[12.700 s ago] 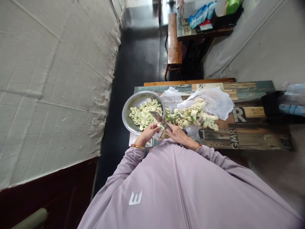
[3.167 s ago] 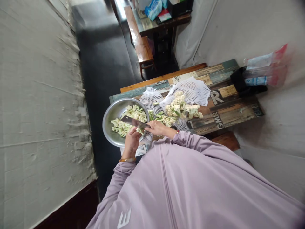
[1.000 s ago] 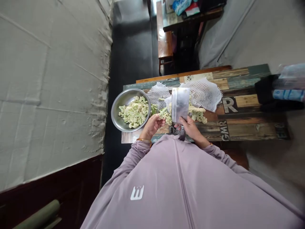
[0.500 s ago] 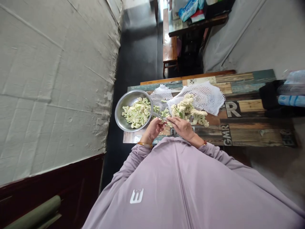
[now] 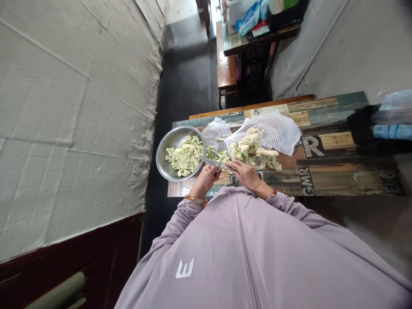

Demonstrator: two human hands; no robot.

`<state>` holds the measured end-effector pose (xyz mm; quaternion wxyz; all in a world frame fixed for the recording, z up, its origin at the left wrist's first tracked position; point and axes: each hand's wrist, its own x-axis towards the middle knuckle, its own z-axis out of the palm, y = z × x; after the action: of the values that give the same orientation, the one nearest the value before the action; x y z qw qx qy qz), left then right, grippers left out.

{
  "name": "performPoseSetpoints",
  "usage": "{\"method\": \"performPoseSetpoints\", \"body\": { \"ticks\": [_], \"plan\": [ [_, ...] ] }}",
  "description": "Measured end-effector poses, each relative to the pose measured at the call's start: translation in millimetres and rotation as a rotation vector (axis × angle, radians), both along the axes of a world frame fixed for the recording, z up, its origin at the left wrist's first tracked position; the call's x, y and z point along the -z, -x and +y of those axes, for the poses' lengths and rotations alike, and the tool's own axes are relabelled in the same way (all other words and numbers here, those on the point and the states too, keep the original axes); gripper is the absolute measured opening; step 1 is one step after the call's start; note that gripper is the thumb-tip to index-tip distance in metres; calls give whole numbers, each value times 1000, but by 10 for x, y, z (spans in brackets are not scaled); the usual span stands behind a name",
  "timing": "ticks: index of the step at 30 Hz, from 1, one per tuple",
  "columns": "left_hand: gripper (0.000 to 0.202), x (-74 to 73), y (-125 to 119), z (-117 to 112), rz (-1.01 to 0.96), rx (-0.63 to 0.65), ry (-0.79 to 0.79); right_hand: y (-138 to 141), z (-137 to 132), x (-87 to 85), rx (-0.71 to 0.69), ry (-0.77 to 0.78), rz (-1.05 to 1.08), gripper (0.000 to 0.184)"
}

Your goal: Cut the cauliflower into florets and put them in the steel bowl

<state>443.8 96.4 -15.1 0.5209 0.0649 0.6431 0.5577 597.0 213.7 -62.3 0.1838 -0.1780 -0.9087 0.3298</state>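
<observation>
My right hand (image 5: 247,175) is closed around the handle of a knife (image 5: 212,162), whose flat blade points left to the rim of a steel bowl (image 5: 160,165). My left hand (image 5: 208,177) is closed just below the blade, with a small cauliflower piece (image 5: 222,159) at its fingertips, partly hidden by fingers and knife. Cut cauliflower florets (image 5: 185,155) fill much of the bowl. Right of the blade, a larger cauliflower chunk (image 5: 249,146) lies on white foam netting (image 5: 281,133). A second foam net (image 5: 216,131) lies behind the knife, with green stems beside it.
All this stands on a patchwork wood table (image 5: 334,167) with printed letters. At its right end are a black item and plastic packs (image 5: 392,131). Beyond are a wooden bench (image 5: 226,68) and another table (image 5: 247,45). A white wall (image 5: 80,107) runs along the left.
My left fingers have closed in tighter beneath the blade, and the piece there has shifted. My right hand keeps its grip on the knife. The whole view has shifted slightly.
</observation>
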Motion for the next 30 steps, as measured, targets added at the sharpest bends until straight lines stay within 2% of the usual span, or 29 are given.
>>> {"method": "performPoseSetpoints", "body": {
  "ticks": [5,7,9,11,13,16,19,21,25,30],
  "plan": [
    [32,-66,12,-22,-20,86,-39,-175,56,298,58,145,-139,30],
    [31,-80,34,-33,20,124,-80,-231,76,387,146,275,-176,26],
    [36,-88,70,-42,97,105,-113,-235,84,399,260,466,-165,29],
    [40,-98,113,-46,140,49,-126,-179,83,311,340,695,-109,32],
    [37,-118,149,-43,104,-6,-156,-84,82,137,358,901,-24,35],
    [37,-164,177,-33,25,-72,-216,61,88,-193,303,1060,78,39],
    [53,-209,204,-38,19,-139,-217,143,78,-463,225,1065,83,39],
    [57,-232,242,-62,28,-170,-209,166,51,-566,173,1007,71,39],
    [46,-267,366,-148,76,-170,-202,202,-28,-637,99,776,62,38],
    [51,-283,524,-228,83,-186,-226,302,-113,-706,25,504,111,35]
  ]
}}
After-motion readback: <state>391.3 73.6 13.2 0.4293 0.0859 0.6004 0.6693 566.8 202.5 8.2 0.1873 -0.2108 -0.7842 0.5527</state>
